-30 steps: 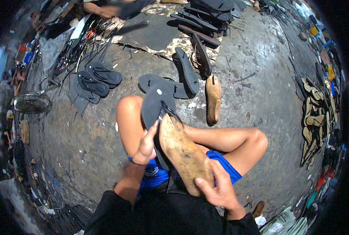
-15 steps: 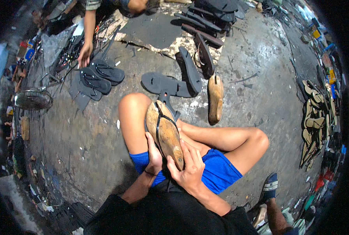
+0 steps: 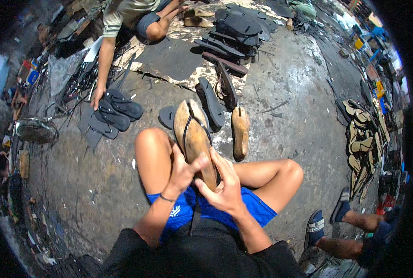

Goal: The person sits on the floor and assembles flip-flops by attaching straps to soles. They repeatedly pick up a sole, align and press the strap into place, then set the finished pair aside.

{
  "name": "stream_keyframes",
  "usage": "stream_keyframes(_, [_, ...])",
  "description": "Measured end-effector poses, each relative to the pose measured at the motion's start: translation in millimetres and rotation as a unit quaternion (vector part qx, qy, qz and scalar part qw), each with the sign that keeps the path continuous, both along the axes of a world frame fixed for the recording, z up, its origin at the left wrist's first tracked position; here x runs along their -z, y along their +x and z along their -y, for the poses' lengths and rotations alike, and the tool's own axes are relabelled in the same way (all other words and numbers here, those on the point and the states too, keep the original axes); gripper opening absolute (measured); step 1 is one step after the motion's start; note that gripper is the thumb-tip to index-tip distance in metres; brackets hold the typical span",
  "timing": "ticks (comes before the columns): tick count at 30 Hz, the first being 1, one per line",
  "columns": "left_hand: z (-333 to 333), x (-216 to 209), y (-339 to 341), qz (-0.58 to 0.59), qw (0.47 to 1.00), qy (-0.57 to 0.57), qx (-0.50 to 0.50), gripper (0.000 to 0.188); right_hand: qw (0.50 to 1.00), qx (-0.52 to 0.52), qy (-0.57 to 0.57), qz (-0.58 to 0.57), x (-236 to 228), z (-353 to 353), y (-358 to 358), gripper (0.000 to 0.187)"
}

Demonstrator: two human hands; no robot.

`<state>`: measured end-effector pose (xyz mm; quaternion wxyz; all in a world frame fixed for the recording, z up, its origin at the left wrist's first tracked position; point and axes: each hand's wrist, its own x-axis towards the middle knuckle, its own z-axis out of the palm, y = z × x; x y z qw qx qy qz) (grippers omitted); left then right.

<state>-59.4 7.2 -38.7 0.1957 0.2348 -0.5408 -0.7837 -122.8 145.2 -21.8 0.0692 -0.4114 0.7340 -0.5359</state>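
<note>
A wooden shoe last with a black thong strap and a dark sole under it is held above my lap, its toe end pointing away from me. Its left side is gripped by my left hand, the thumb lying across the wood. Fingers of my right hand wrap the heel end from the right. Just beyond the last lie a dark sole, mostly hidden behind it, and another dark sole. To their right, a second wooden last rests on the floor.
At the far left, a co-worker's hand touches black flip-flops. Dark soles are piled at the back. Beige-and-black sandals lie at right, near a person's slippered foot. A round metal fan stands at left.
Both hands have moved the last farther from my body, and my left thumb has come over its top. The co-worker's hand has reached the flip-flops. Another slippered foot shows at right.
</note>
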Motion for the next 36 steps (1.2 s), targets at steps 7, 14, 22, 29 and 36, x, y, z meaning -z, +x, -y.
stream_keyframes(7, [13, 2, 0, 0.084, 0.992, 0.088, 0.042, 0.086, 0.988, 0.001, 0.152, 0.031, 23, -18, 21, 0.108])
stream_keyframes(14, [-13, -34, 50, -0.020, 0.974, 0.139, 0.178, 0.127, 0.829, -0.139, -0.060, 0.539, 17, -66, 31, 0.056])
stream_keyframes(22, [-39, -20, 109, -0.048, 0.966, 0.010, 0.254, 0.163, 0.717, -0.104, -0.143, 0.675, 8, -96, 86, 0.045])
stream_keyframes(29, [-43, -63, 111, 0.050, 0.971, 0.106, 0.207, 0.165, 0.452, -0.244, -0.167, 0.842, 21, -111, 79, 0.044])
stream_keyframes(36, [-29, -93, 60, -0.038, 0.954, -0.160, 0.252, 0.162, 0.718, -0.099, -0.179, 0.665, 9, -77, 54, 0.086])
